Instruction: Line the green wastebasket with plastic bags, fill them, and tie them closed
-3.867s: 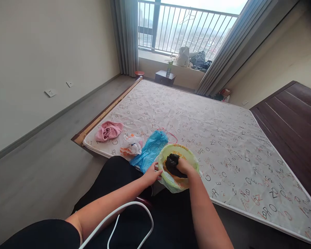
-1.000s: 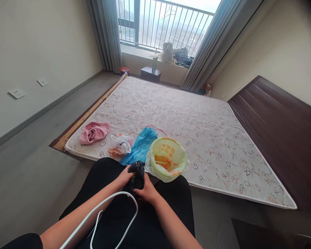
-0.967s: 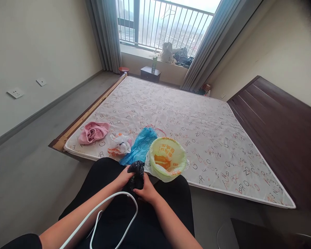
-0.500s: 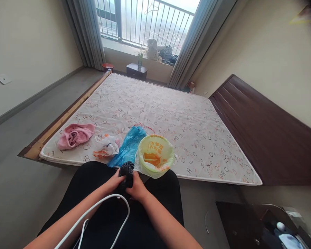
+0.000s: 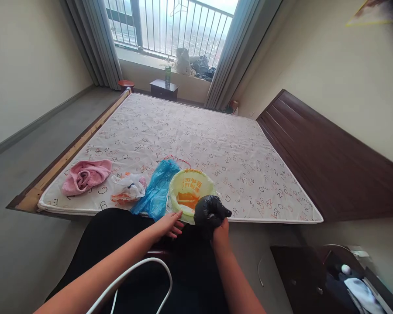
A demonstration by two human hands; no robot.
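My right hand point(image 5: 220, 235) grips a bunched black plastic bag point(image 5: 210, 211) beside the near right rim of a lined bin point(image 5: 175, 192). Pale yellow-green plastic with orange print lines the bin, and something orange shows inside it. My left hand point(image 5: 170, 223) holds nothing; its fingers are apart near the bin's front left rim, and I cannot tell whether they touch it. Left of the bin lies a crumpled blue plastic bag point(image 5: 159, 187). Farther left are a white and orange plastic bag point(image 5: 129, 187) and a pink towel point(image 5: 87, 175).
Everything rests on a bare mattress point(image 5: 183, 126) printed with letters, with a dark headboard point(image 5: 317, 135) on the right. A white cable point(image 5: 144, 261) loops over my lap. A dark cabinet point(image 5: 301, 274) stands at lower right. A small nightstand point(image 5: 164, 90) is by the window.
Both hands were together on the black bag over my lap. My right hand has carried it right, up to the bin; my left hand has let go and opened near the bin.
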